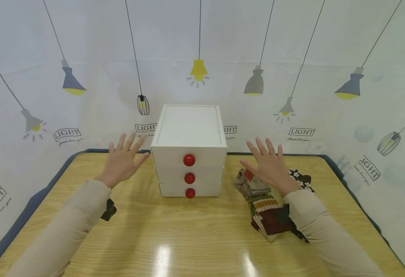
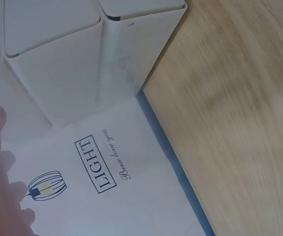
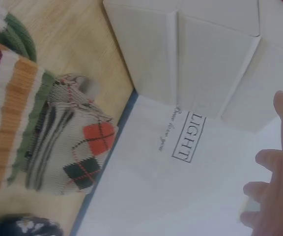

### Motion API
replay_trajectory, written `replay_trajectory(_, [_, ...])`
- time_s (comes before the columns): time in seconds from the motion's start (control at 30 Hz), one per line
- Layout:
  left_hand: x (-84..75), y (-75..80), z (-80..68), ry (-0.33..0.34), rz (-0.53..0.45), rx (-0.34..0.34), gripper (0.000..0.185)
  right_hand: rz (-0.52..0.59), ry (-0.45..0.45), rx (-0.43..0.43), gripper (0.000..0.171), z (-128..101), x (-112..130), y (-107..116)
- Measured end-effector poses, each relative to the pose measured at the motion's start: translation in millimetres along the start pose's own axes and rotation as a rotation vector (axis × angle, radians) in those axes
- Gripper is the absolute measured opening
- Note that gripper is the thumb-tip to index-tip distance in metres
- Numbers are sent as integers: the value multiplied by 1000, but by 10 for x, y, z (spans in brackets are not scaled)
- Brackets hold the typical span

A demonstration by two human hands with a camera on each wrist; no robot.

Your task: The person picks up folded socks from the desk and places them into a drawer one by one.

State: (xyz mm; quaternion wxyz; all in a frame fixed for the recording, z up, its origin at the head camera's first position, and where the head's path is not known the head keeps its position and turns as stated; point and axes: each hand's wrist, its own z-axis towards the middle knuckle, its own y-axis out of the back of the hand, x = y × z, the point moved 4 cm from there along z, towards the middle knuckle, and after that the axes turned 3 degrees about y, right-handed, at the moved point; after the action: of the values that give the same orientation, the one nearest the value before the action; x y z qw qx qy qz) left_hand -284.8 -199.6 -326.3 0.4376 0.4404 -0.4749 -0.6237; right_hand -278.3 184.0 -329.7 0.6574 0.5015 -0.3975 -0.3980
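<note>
White plastic makes up the drawer unit (image 1: 189, 148), which stands at the middle of the wooden bench (image 1: 174, 238) near its far edge, its back close to the lamp-printed backdrop (image 1: 292, 57). It has 3 drawers stacked one above the other, each with a red knob (image 1: 189, 160), and all 3 look pushed fully in.

The left hand (image 1: 121, 159) hovers just left of the unit with its fingers spread wide and straight, holding nothing; whether the thumb touches the unit's side I cannot tell. The right hand (image 1: 269, 166) is likewise spread wide and flat, holding nothing, and hangs over the far end of a pile of patterned socks (image 1: 266, 209) that lies on the bench just right of the unit. The right wrist view shows an argyle sock and a striped one lying beside the unit's side wall, apart from it.

Judging from this, the work has barely begun: no drawer is pulled out, no sock is lifted, and both hands are free on either side of the unit. Everything appears left to do, and the pile sits loosely heaped and untouched, with a dark floral piece (image 1: 300, 177) at its far right edge.
</note>
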Motion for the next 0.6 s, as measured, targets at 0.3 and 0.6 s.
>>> replay_trajectory(0.3, [-50, 224, -8, -51, -79, -89, 61, -22, 51, -11, 72, -24, 134, 115])
replay_trajectory(0.6, [-229, 481, 50, -154, -268, -20, 61, 40, 132, -122, 69, -73, 402, 296])
